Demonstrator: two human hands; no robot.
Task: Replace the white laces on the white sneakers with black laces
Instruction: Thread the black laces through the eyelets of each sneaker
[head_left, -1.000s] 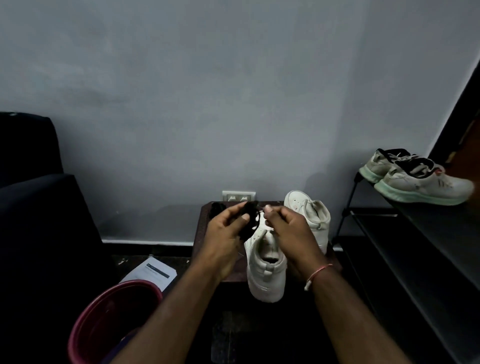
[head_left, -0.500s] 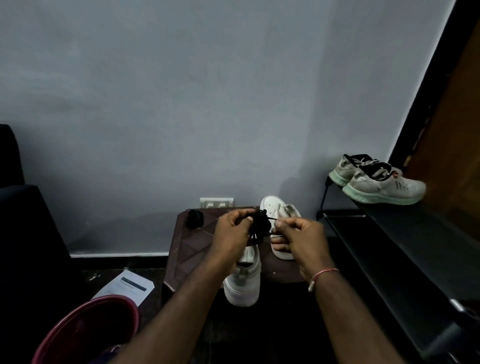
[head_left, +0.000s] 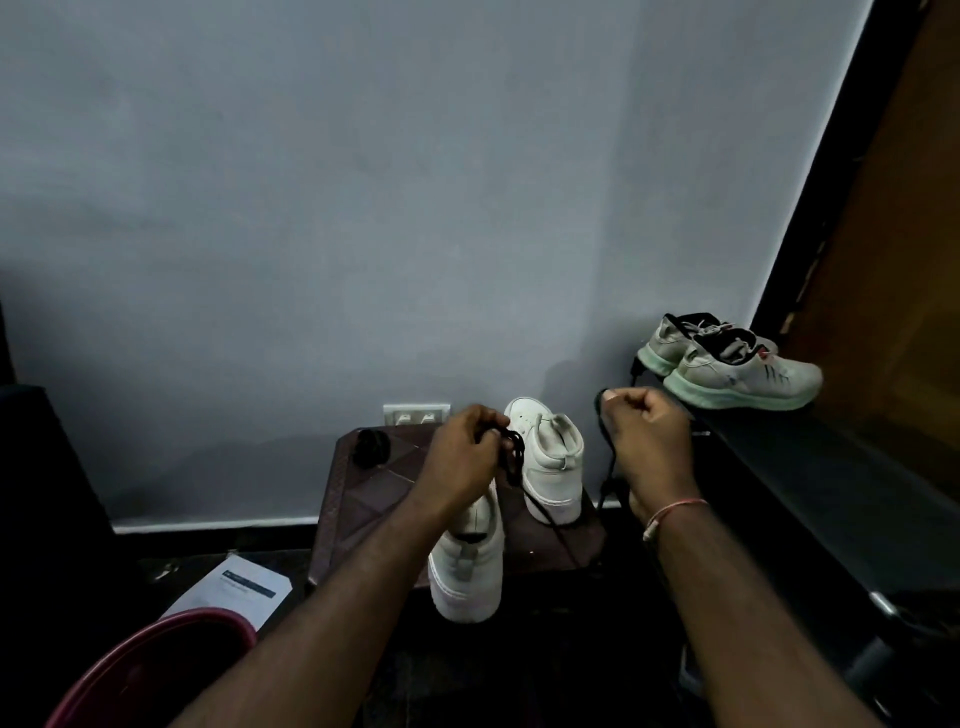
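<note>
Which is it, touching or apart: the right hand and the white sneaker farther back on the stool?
Apart. The head view shows a strip of wall between the right hand and the rear white sneaker.

- A grey-blue wall (head_left: 415, 208) fills the upper view, dimly lit; a white socket plate (head_left: 416, 414) sits low on it
- A pale skirting strip (head_left: 208, 524) runs along its foot, above the dark floor (head_left: 156, 551)
- A small dark-brown surface (head_left: 363, 499) stands against the wall
- A black shelf (head_left: 831, 493) runs along the right; a brown wooden door (head_left: 909, 260) stands behind it
- A printed paper (head_left: 234, 587) lies on the floor near a maroon tub (head_left: 156, 649)
</note>
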